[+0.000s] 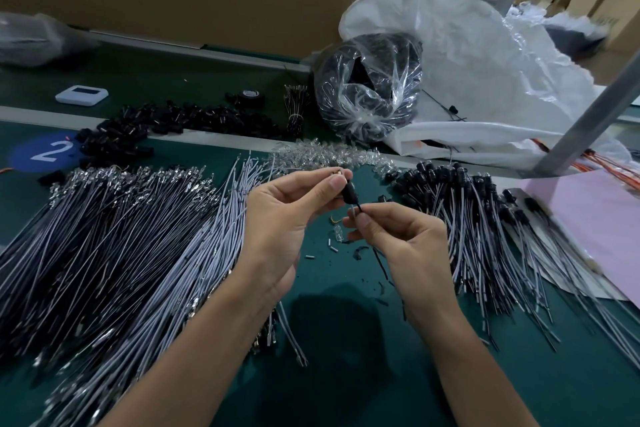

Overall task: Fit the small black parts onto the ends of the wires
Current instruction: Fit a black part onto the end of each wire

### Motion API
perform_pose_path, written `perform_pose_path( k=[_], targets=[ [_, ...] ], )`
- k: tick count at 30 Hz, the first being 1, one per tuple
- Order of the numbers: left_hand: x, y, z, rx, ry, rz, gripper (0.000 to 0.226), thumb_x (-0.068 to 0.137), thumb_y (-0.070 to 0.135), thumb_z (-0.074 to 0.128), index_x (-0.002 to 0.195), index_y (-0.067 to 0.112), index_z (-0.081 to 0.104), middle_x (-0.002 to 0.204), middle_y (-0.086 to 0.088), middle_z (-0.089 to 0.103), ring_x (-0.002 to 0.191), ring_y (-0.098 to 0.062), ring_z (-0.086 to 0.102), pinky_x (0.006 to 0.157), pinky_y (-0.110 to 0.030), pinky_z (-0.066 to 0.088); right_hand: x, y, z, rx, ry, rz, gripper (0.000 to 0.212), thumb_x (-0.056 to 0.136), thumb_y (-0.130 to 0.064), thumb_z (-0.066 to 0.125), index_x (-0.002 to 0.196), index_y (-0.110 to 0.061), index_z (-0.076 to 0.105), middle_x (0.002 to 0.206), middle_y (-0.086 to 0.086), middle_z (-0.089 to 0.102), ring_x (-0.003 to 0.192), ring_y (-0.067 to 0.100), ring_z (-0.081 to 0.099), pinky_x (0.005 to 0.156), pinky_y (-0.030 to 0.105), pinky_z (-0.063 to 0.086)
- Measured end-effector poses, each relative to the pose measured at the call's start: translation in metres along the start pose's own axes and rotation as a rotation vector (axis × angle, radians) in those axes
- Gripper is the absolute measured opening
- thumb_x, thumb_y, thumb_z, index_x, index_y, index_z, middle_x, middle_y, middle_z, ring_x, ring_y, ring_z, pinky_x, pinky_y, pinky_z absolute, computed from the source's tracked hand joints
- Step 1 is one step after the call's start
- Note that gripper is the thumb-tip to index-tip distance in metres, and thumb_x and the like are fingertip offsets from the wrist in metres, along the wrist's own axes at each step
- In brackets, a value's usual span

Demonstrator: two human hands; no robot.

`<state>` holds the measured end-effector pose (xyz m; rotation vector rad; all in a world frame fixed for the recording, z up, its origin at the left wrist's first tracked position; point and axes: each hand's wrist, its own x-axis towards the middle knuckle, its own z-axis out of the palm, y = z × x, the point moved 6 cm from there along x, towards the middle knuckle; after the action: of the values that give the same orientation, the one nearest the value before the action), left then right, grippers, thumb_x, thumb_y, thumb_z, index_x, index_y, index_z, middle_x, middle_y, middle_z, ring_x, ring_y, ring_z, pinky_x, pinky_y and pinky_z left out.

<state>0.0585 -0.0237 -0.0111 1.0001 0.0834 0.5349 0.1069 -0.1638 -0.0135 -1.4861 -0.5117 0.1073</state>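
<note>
Both hands are raised over the green desk (pixel 346 374), centre frame. The left hand (pixel 277 215) pinches a small black part (pixel 349 192) between thumb and forefinger, other fingers loosely curled behind. A clear bit shows at the part's top end by the fingertips; too small to tell what it is. The right hand (pixel 398 239) pinches a thin dark wire (pixel 379 260) between thumb and forefinger just below the part. The wire's upper end meets the part's lower end; cannot tell whether it is seated. The rest of the wire hangs down under the right hand toward the desk.

Left of the hands is a big fan of grey wires (pixel 121 236) with metal terminals at the far ends, lying flat. To the right is a second pile of wires with black parts on their far ends (pixel 485 218). Loose black parts (pixel 173 121) are heaped at far left, and a pile of clear parts (pixel 329 156) lies just beyond the hands. Small scraps are scattered on the desk under the hands.

Further back: a tied clear bag of black stuff (pixel 370 94), a white sack (pixel 485 62) beside it, a small wire bundle (pixel 296 107), a tape roll (pixel 251 95) and a white device (pixel 82 94). There is a blue "2" sticker (pixel 45 152) at left, a pink sheet (pixel 595 218) at right and a slanted metal post (pixel 588 121) over it.
</note>
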Motion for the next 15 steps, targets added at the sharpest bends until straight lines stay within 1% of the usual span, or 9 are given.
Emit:
perform_pose_path(
  k=[4,8,12,15],
  targets=[
    [0.0004,0.0001,0.0011,-0.001,-0.028,-0.003,0.025,0.059,0.028,0.082,0.08,0.015,0.081,0.091,-0.007,0.077,0.084,-0.014,0.072,0.074,-0.021,0.055,-0.0009,0.0,0.0025,0.012,-0.016,0.015,0.018,0.087,0.004,0.065,0.084,-0.01,0.075,0.078,0.007,0.076,0.077,0.021,0.074,0.07,0.02,0.055],
    [0.0011,0.0007,0.0011,-0.004,-0.047,-0.009,0.024,0.057,0.026,0.083,0.078,0.015,0.08,0.089,-0.007,0.077,0.082,-0.014,0.072,0.073,-0.021,0.055,-0.001,-0.0001,0.0041,-0.012,-0.046,0.016,0.017,0.089,0.004,0.064,0.086,-0.008,0.075,0.08,0.007,0.076,0.078,0.02,0.074,0.071,0.02,0.055],
    [0.0019,0.0023,-0.0007,0.025,-0.057,-0.001,0.023,0.053,0.022,0.09,0.073,0.018,0.08,0.085,-0.006,0.077,0.079,-0.015,0.073,0.073,-0.022,0.056,-0.0005,-0.0002,0.0044,-0.032,-0.051,-0.001,0.019,0.088,0.004,0.064,0.086,-0.01,0.075,0.079,0.006,0.076,0.076,0.02,0.074,0.071,0.021,0.055],
    [0.0022,0.0028,-0.0008,0.038,-0.059,0.007,0.023,0.052,0.028,0.086,0.073,0.018,0.079,0.084,-0.006,0.077,0.079,-0.015,0.072,0.074,-0.023,0.056,0.0001,-0.0005,0.0044,-0.031,-0.05,-0.013,0.02,0.088,0.005,0.065,0.085,-0.012,0.075,0.079,0.006,0.076,0.076,0.02,0.074,0.07,0.021,0.055]
  ],
)
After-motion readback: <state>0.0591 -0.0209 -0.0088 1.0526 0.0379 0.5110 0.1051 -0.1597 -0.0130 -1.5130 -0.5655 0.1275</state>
